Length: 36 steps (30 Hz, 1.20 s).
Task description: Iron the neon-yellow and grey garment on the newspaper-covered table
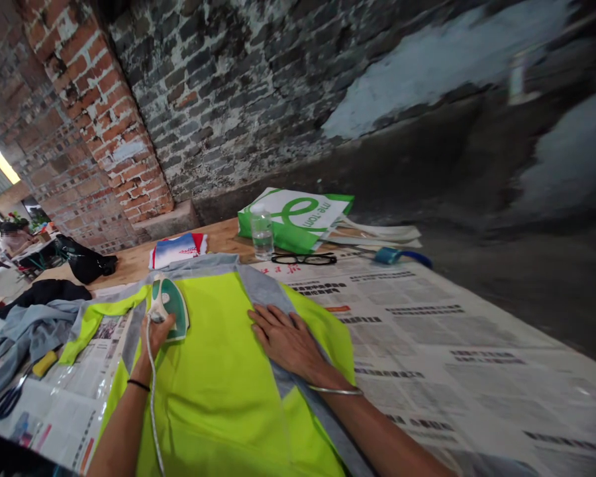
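A bright yellow-green and grey long-sleeved top [218, 371] lies spread out on the table before me. My left hand [157, 331] is wrapped round the handle of a green and white clothes iron [176, 306], which rests on the garment's upper left part. From the iron a pale cord [153, 397] runs down along my left forearm. Farther right, my right hand [285, 339] lies flat with its fingers stretched over the grey band and yellow-green cloth. Nothing is held in it.
Newspaper sheets [427, 344] cover the table. Toward the back are a green-white bag [298, 215], a clear bottle [262, 235], glasses [305, 259] and a folded cloth [179, 250]. Scissors [10, 397], a yellow block [44, 364] and grey clothing [34, 331] lie left. A person [16, 238] sits far left.
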Tool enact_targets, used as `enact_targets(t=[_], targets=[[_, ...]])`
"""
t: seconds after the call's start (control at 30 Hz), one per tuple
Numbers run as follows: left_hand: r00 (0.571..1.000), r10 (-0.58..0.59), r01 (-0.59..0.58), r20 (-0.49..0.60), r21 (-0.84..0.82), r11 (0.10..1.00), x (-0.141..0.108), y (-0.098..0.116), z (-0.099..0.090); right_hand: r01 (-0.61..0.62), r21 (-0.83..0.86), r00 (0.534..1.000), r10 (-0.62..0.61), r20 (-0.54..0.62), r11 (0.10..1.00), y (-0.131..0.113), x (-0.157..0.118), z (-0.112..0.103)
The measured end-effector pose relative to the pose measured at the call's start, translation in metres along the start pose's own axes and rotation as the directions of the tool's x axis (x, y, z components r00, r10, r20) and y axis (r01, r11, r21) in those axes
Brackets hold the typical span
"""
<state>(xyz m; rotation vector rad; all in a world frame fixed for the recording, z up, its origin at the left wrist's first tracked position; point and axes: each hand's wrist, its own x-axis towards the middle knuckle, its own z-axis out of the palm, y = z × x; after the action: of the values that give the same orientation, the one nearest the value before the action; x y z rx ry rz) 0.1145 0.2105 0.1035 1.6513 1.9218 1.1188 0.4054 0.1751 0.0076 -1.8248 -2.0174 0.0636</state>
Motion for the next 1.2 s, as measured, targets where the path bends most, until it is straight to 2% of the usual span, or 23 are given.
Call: enact_targets(t=[0.17,0.27,0.33,0.4,0.5,0.77,0.87,0.97,1.2], targets=[[0.998,-0.063,0.063,0.010,-0.024,0.998,-0.066,-0.015,-0.035,0.026,0.035,1.000,-0.026,0.003,0.999,0.002,0.003,-0.001],[0.997,-0.048,0.053,0.064,-0.075,0.996,-0.100,-0.019,-0.052,0.035,0.055,0.999,-0.034,-0.021,0.998,0.003,0.006,0.002],[0.994,-0.021,0.032,0.108,-0.105,0.994,-0.113,-0.018,-0.057,0.035,0.062,0.999,-0.033,-0.034,0.998,0.002,0.007,0.003],[0.990,0.007,0.010,0.139,-0.121,0.993,-0.116,-0.014,-0.055,0.035,0.064,0.999,-0.033,-0.044,0.997,0.001,0.008,0.003],[0.987,0.036,-0.018,0.158,-0.115,0.993,-0.099,-0.004,-0.037,0.026,0.064,0.999,-0.023,-0.039,0.998,-0.003,0.006,0.000],[0.977,0.103,-0.097,0.187,-0.039,0.995,-0.002,0.046,0.049,0.009,0.070,1.000,-0.009,-0.005,0.998,-0.007,0.002,-0.015],[0.980,0.102,-0.100,0.168,-0.019,0.995,0.006,0.062,0.065,0.018,0.074,1.000,-0.018,0.001,0.997,-0.006,0.003,-0.016],[0.984,0.104,-0.102,0.142,-0.023,0.995,-0.014,0.063,0.061,0.025,0.081,1.000,-0.024,-0.016,0.996,-0.006,0.003,-0.015],[0.973,0.063,-0.055,0.221,-0.041,0.998,-0.110,0.031,0.016,0.017,0.086,0.999,-0.014,-0.035,0.996,-0.007,0.004,-0.014]])
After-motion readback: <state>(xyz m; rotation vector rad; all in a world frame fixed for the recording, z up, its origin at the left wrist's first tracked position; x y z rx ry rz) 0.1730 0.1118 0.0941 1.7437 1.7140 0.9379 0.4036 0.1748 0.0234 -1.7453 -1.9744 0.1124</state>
